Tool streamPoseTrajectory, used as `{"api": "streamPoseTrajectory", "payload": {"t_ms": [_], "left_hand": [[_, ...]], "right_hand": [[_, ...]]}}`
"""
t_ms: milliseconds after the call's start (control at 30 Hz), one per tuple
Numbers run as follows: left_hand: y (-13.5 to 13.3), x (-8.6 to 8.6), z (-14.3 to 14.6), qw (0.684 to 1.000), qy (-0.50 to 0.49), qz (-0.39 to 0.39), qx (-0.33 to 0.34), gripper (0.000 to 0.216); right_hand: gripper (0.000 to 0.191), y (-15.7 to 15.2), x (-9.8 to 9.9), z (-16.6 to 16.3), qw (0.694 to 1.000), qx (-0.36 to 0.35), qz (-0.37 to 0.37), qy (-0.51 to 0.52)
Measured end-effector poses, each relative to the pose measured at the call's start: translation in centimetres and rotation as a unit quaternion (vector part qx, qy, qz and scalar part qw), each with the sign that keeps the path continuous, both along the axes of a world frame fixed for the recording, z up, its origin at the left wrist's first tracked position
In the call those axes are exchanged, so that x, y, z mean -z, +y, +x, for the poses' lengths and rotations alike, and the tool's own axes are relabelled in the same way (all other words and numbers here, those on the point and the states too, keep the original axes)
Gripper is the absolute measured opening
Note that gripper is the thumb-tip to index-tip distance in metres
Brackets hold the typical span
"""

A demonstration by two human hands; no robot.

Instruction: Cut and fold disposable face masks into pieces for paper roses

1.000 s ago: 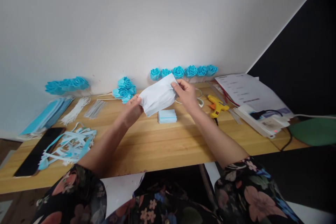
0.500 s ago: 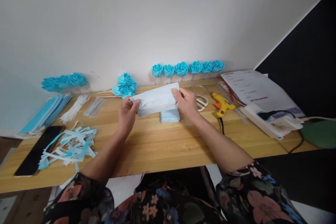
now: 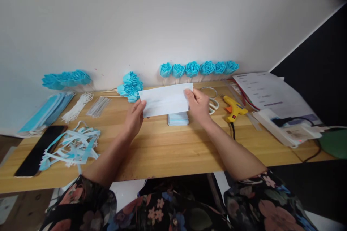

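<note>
A thin white rectangular sheet of mask fabric is stretched out above the table, tilted slightly up to the right. My left hand pinches its left edge, thumb in front. The right edge sits in the closed fingers of my right hand, thumb near the upper corner. Partly hidden under the sheet lies a stack of folded pale-blue mask pieces. Behind my left hand is a cluster of blue fabric flowers. White-handled scissors lie just beyond my right hand.
Blue flowers on sticks lean along the wall. On the right are a yellow glue gun, a power strip and papers. Face masks, a phone and cut strips lie on the left.
The sheet has been drawn flatter and smoother between my hands. Both hands still grip its ends, and the whole view has shifted slightly.
</note>
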State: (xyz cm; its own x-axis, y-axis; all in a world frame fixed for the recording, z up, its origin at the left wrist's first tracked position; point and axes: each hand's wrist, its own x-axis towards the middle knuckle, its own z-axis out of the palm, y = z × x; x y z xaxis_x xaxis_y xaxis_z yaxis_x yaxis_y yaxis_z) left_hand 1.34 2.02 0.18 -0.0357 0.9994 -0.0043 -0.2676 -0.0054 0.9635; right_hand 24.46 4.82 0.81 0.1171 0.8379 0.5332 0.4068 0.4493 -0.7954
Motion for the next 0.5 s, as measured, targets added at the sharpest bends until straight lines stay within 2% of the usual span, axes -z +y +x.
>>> {"api": "streamPoseTrajectory", "payload": {"t_ms": [133,233,500], "left_hand": [[0.16,0.08,-0.21,1.000,-0.026,0.010,-0.006,0.034],[0.36,0.31,-0.56,0.999,-0.013,0.022,-0.028,0.037],[0.37,0.76,-0.77,0.998,0.014,0.038,-0.043,0.033]], "right_hand": [[0.047,0.02,0.04,-0.03,1.000,0.002,-0.003,0.020],[0.047,0.13,0.12,0.04,1.000,-0.001,-0.002,0.028],[0.047,0.46,0.45,0.38,0.997,-0.048,-0.026,0.048]]}}
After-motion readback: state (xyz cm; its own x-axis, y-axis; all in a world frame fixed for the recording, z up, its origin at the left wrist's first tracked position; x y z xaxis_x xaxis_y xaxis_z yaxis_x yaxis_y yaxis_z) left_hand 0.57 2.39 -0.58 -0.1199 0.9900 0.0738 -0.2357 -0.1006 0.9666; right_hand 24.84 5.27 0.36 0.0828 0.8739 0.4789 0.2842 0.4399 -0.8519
